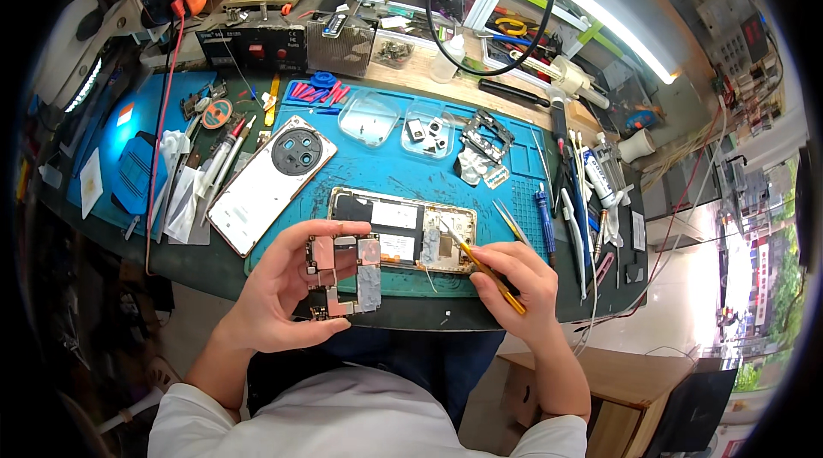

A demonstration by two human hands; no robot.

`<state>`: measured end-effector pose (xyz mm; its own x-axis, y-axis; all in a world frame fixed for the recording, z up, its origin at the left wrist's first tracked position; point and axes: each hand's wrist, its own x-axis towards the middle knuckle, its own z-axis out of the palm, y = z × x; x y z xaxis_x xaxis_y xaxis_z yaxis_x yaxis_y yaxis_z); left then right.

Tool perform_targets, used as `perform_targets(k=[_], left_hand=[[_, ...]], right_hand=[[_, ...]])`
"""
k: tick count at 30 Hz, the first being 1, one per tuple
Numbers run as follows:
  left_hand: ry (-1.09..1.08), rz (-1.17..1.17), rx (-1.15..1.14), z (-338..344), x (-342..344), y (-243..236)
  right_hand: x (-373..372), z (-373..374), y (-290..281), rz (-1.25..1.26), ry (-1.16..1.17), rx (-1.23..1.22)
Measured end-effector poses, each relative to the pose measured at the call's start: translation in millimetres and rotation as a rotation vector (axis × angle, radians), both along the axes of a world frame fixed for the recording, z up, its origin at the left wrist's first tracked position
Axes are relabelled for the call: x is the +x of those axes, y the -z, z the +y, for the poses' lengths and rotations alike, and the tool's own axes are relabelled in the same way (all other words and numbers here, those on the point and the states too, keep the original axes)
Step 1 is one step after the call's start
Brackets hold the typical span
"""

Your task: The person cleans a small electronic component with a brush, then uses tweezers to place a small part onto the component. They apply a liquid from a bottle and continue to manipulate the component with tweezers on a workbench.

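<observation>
Left fingers [319,333] are gripping a freed board [340,304], right fingers [501,256] a yellow tool [473,256] at the phone [399,216]. Its cover [267,192] is apparently lying off; grey residue [369,285] is remaining on the board.

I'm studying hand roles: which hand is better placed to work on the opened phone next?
Probably the right hand: it holds the yellow tool, angled toward the opened phone. The left hand is occupied holding the circuit board.

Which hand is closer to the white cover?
Left. The left hand is beside the cover, at its near end; the right hand is farther right, by the open phone.
</observation>
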<state>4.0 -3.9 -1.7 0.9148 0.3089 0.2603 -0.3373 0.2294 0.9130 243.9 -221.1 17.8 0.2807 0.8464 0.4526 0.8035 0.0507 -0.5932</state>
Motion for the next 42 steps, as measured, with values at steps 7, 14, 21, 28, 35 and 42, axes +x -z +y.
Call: perform_targets(k=[7, 14, 21, 28, 35, 42], left_hand=[[0.020, 0.000, 0.034, 1.7, -2.6, 1.5], [0.038, -0.019, 0.052, 3.0, -0.8, 1.6], [0.034, -0.022, 0.071, 3.3, -1.0, 1.0], [0.032, -0.016, 0.066, 3.0, -1.1, 0.2], [0.032, -0.022, 0.054, 2.3, -0.9, 3.0], [-0.020, 0.008, 0.087, 2.1, -0.4, 4.7]], right_hand=[[1.3, 4.2, 2.8, 0.005, -0.012, -0.016], [3.0, 4.7, 2.4, -0.017, -0.034, -0.030], [2.3, 6.0, 1.6, -0.025, -0.035, -0.026], [2.5, 5.9, 1.6, -0.027, -0.040, -0.019], [2.7, 4.9, 2.2, -0.025, -0.032, -0.025], [1.4, 4.2, 3.1, -0.008, -0.024, -0.021]])
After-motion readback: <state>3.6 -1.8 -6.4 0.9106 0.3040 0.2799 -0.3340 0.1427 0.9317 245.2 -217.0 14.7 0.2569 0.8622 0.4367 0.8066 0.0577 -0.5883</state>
